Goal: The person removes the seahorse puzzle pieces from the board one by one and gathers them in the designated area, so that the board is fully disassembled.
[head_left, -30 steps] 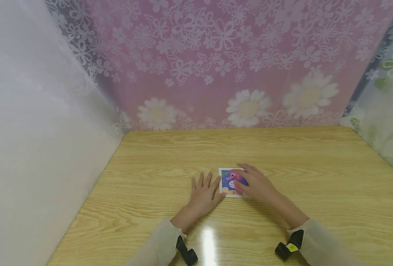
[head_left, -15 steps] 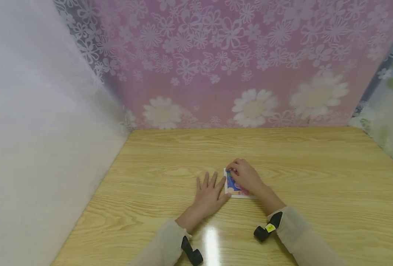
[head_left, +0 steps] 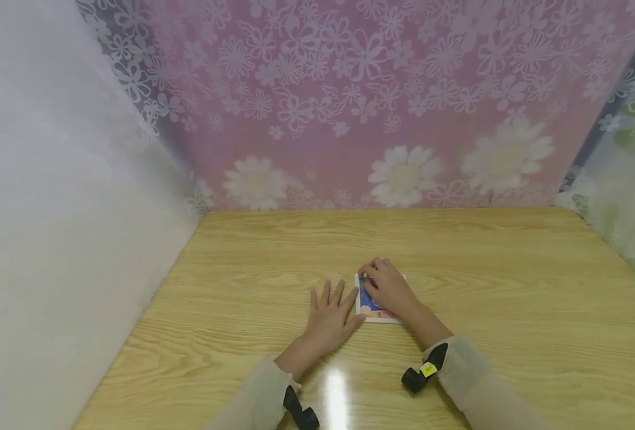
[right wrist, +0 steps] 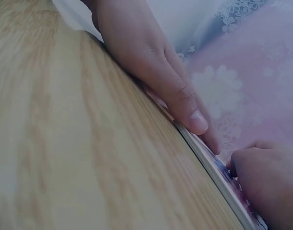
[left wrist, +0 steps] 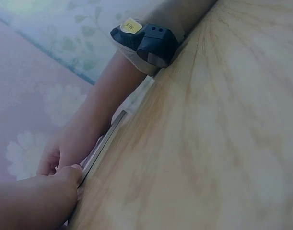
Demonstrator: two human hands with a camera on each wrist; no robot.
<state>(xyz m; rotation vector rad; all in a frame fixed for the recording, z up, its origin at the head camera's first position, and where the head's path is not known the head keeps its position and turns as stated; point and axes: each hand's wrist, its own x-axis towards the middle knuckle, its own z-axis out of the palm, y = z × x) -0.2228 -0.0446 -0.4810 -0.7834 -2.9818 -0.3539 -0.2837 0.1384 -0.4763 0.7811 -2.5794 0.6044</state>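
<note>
A small, flat, square picture board (head_left: 373, 306) with a white border and a blue and pink picture lies on the table. My left hand (head_left: 325, 322) rests flat at its left side, fingers spread, with thumb and index fingertip at the border. In the right wrist view, the left thumb (right wrist: 198, 122) lies along the board's thin edge (right wrist: 204, 155). My right hand (head_left: 392, 289) is over the board with bent fingers, the fingertips at its upper left corner. The hand covers much of the picture; I cannot tell whether the fingers pinch anything there.
The wood-grain table (head_left: 242, 257) reaches back to a pink flowered curtain (head_left: 317, 119). A pale wall covering (head_left: 81, 209) borders it on the left, a leaf-patterned one (head_left: 623, 197) on the right. Black cameras (head_left: 422, 370) are strapped to both wrists.
My right hand has moved left across the board from its right side to the upper left corner, its fingers bending. The left hand has kept its place beside the border.
</note>
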